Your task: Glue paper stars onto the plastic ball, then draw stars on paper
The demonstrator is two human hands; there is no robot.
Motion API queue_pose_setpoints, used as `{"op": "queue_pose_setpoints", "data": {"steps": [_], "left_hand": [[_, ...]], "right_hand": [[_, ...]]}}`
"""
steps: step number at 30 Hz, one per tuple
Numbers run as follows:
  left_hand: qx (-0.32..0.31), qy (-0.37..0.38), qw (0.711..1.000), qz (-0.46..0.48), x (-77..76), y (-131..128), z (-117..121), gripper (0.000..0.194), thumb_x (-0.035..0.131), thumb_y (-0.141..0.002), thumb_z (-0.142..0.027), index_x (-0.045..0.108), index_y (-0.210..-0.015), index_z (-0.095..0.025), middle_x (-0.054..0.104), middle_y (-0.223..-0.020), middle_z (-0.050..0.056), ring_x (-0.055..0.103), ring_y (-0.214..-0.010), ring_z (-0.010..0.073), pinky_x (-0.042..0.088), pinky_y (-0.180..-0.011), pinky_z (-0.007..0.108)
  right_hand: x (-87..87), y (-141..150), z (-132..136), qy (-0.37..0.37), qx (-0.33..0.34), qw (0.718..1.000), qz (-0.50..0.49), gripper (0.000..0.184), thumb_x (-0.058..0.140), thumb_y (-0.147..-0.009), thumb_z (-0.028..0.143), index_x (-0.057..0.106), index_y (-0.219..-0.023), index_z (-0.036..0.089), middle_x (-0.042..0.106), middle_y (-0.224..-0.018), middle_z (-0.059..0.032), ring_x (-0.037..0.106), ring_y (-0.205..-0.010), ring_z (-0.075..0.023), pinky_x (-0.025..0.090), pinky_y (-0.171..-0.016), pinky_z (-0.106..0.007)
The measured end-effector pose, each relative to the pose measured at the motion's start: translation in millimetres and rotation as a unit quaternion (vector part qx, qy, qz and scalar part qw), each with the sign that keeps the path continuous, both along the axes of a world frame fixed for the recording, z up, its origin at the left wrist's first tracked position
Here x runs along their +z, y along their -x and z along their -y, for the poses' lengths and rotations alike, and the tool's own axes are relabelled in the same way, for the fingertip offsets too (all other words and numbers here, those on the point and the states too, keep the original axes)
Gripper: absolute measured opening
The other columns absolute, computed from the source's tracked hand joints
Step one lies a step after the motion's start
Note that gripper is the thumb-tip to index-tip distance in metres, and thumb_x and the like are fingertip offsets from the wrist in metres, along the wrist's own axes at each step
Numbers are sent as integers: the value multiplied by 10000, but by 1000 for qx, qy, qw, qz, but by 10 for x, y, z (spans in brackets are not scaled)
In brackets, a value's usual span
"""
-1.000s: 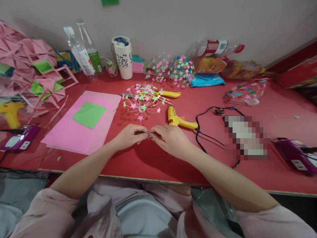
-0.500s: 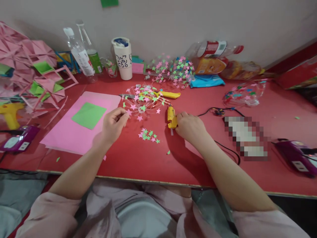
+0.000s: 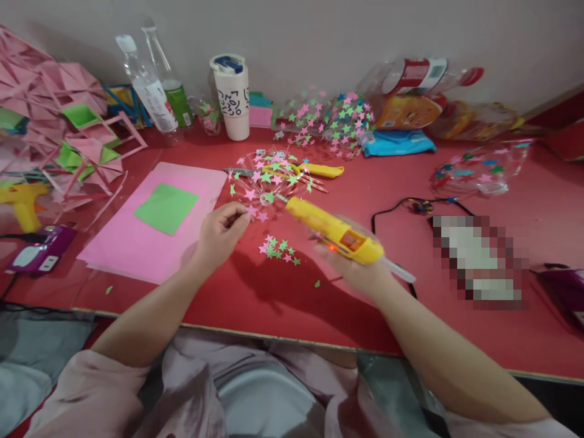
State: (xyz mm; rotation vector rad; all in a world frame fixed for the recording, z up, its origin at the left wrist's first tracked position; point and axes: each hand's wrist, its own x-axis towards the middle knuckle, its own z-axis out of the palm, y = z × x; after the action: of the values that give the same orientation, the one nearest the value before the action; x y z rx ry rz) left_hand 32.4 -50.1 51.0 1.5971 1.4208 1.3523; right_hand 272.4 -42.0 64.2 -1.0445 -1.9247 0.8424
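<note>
My right hand (image 3: 351, 271) is closed around a yellow hot glue gun (image 3: 331, 226), lifted off the table. Its nozzle points up and left, a clear glue stick sticks out of its back, and a red light glows on it. My left hand (image 3: 224, 234) has thumb and fingers pinched at the near left edge of a clear plastic flower-like piece (image 3: 267, 198) dotted with pink and green stars. The nozzle reaches close to this piece; whether they touch I cannot tell. Between my hands lies a small pile of loose paper stars (image 3: 278, 249).
Pink sheets (image 3: 118, 243) with a green square (image 3: 166, 208) lie left. A yellow-handled cutter (image 3: 323, 170) lies behind the plastic piece. At the back stand bottles (image 3: 155, 106) and a tumbler (image 3: 232, 106). A black cord (image 3: 374, 222) and a blurred-out object (image 3: 474, 258) lie right.
My hands parted from their pinch together. My left hand went to the plastic piece; my right hand took hold of the glue gun, raised it and turned its nozzle toward that piece.
</note>
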Motion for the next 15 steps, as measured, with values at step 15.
{"op": "queue_pose_setpoints", "data": {"steps": [15], "left_hand": [[-24, 13, 1000, -6, 27, -96, 60, 141, 534, -790, -219, 566, -659, -177, 443, -512, -63, 378, -459, 63, 281, -446, 191]], "right_hand": [[-60, 137, 120, 82, 30, 996, 31, 368, 594, -805, 591, 625, -799, 224, 638, -746, -30, 603, -682, -184, 487, -627, -312]]}}
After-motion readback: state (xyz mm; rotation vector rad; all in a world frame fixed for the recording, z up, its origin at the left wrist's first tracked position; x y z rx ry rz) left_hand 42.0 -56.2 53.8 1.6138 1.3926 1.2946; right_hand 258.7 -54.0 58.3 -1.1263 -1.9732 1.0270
